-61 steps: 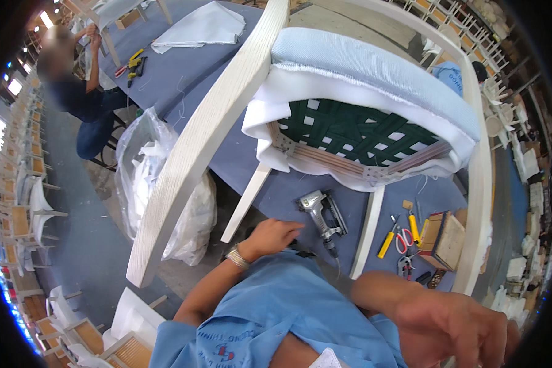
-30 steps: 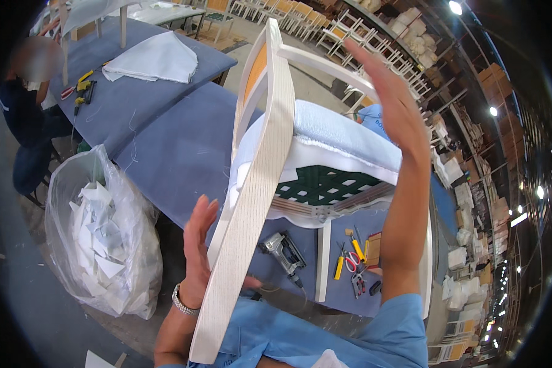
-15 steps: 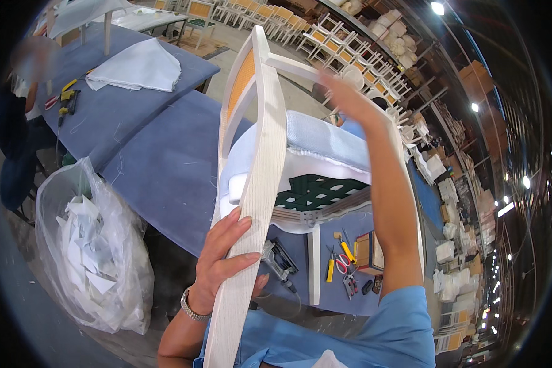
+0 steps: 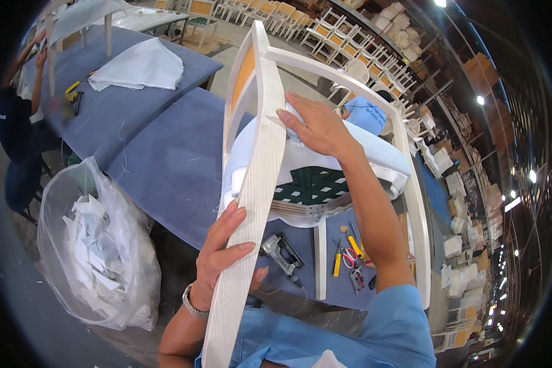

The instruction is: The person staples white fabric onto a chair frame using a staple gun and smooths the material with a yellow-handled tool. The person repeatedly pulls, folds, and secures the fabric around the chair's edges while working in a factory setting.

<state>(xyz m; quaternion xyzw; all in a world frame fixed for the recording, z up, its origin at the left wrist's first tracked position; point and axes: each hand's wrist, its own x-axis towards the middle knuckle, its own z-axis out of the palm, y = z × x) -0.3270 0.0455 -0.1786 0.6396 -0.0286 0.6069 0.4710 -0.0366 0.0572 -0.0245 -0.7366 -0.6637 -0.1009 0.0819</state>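
Observation:
A chair with a pale wooden frame [image 4: 270,132] lies tipped over on the blue-covered table, its cane back to the left. My left hand [image 4: 224,248] is wrapped round the long wooden side piece nearest me, a metal watch on its wrist. Over the light-blue padded seat [image 4: 383,153] lies my right hand [image 4: 316,126], fingers stretched out, touching the fabric edge where it meets the wood. Green webbing [image 4: 310,184] shows on the seat's underside. Below it, a staple gun [image 4: 283,254] with a hose rests on the table.
Yellow-handled tools [image 4: 337,264] and red-handled cutters [image 4: 349,257] lie beside a chair leg. A clear bag of white scraps [image 4: 98,257] stands at left. Folded white cloth [image 4: 141,67] lies on the far table [image 4: 196,64]. One person [image 4: 15,122] works at left, another in blue [image 4: 365,115] beyond the chair.
My right hand has come left and down from above the chair's far side onto the seat edge. The left hand keeps its grip; the chair has shifted slightly.

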